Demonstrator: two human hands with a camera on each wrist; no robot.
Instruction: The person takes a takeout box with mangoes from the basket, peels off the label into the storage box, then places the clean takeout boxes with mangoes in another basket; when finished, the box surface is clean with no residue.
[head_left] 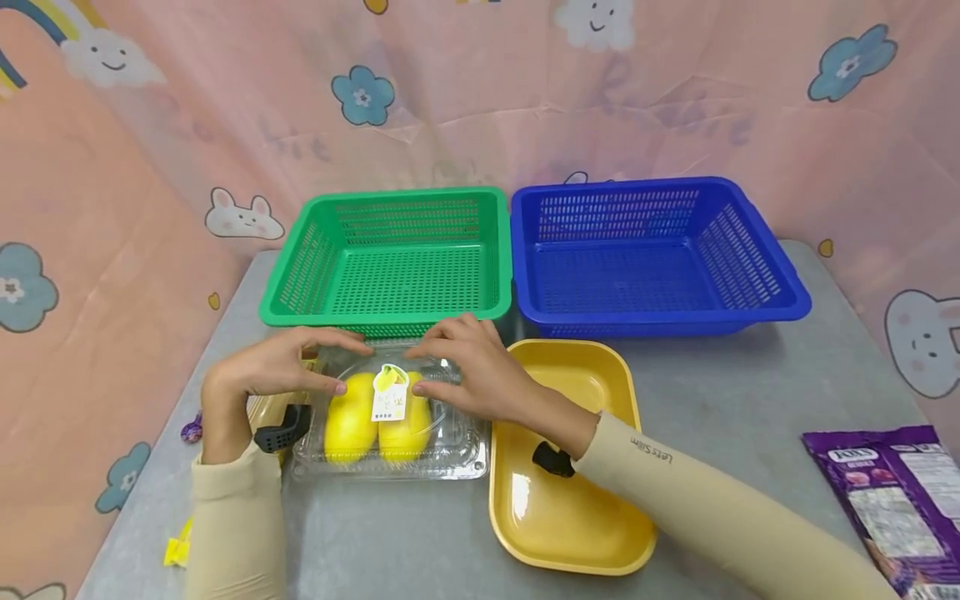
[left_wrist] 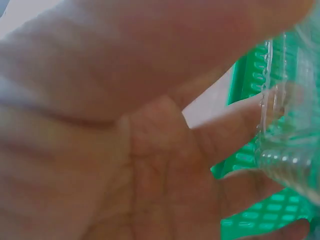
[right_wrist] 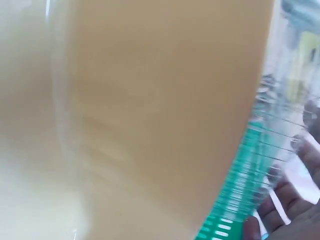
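A clear plastic clamshell box [head_left: 461,458] on the grey table holds two yellow mango-like fruits [head_left: 350,421]; its lid bears a white label [head_left: 388,404] with a fruit picture. My left hand [head_left: 288,362] grips the box's far left part, thumb on the lid and fingers toward the far rim. In the left wrist view, its fingers [left_wrist: 235,127] reach behind the clear edge. From the other side my right hand [head_left: 476,367] holds the far right part, thumb on the lid. Its fingertips [right_wrist: 297,142] meet the ridged rim in the right wrist view.
Behind the box stand a green basket [head_left: 416,321] and a blue basket [head_left: 660,318]. A yellow tray [head_left: 570,525] lies under my right forearm. Far right is a purple candy bag [head_left: 885,500]. At left are a purple-wrapped sweet [head_left: 192,429] and a small yellow item [head_left: 178,550].
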